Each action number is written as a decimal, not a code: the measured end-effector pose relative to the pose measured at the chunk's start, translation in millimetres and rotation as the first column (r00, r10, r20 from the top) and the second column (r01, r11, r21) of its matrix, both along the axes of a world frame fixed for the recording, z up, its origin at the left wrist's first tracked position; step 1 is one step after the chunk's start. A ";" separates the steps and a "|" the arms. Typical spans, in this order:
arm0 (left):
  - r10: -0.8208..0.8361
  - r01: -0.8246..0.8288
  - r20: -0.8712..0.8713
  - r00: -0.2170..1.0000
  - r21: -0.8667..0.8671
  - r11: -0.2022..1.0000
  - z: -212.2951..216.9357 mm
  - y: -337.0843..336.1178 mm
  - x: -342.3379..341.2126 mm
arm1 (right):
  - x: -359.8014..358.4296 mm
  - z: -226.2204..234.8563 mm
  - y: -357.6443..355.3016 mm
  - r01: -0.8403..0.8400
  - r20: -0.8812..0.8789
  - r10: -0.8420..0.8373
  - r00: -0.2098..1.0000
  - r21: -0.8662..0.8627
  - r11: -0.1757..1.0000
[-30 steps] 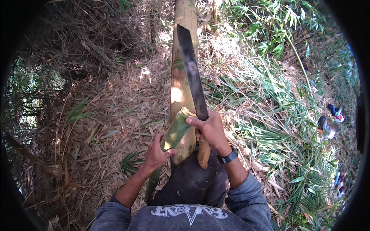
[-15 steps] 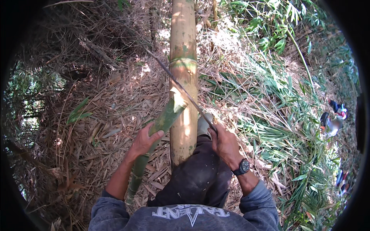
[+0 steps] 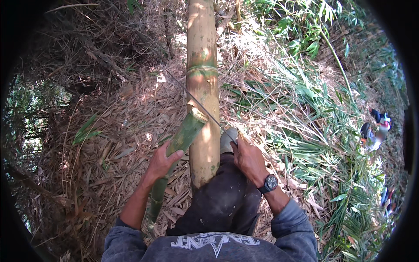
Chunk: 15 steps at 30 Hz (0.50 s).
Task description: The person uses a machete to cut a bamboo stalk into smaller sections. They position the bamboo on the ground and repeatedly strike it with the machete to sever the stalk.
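My left hand [image 3: 163, 160] grips the green stalk [image 3: 186, 136], cut end [image 3: 200, 115] far; my right hand [image 3: 250, 160], fingers closed, grips the knife [image 3: 214, 118], which slants far-left over the log [image 3: 203, 87].

The hand-held bamboo piece [image 3: 185, 135] is green with a pale cut end [image 3: 199, 115]. The thick pole [image 3: 204, 94] is yellowish tan, banded green at one joint [image 3: 202, 68]. The machete blade [image 3: 196, 100] looks dark grey.

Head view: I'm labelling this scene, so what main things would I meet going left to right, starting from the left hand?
Left hand → thick yellowish bamboo culm → right hand → dark wristwatch → another person.
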<state>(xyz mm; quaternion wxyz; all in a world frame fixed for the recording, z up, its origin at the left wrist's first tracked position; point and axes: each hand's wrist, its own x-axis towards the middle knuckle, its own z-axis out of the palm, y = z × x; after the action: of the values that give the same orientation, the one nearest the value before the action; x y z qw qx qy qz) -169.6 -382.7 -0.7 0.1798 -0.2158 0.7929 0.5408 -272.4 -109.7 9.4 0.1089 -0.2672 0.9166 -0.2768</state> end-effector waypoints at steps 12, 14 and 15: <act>-0.033 0.033 0.005 0.999 0.002 0.999 -3.4 -5.2 -2.4 | 4.2 -7.5 5.4 -0.044 0.034 0.044 0.998 0.013 0.999; -0.028 0.028 0.006 1.000 0.015 0.999 -6.7 -5.5 2.8 | 3.6 3.2 2.0 -0.041 0.016 0.041 0.999 -0.006 0.999; -0.020 0.020 0.017 1.000 0.023 1.000 -8.3 -6.3 8.5 | 5.5 16.5 -5.6 -0.034 0.001 0.035 0.999 -0.113 0.993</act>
<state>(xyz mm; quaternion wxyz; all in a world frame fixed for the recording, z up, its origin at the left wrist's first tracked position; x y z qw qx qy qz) -161.1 -389.0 -9.0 0.1945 -0.2104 0.7871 0.5462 -267.0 -115.3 25.9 0.0997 -0.2884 0.8945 -0.3268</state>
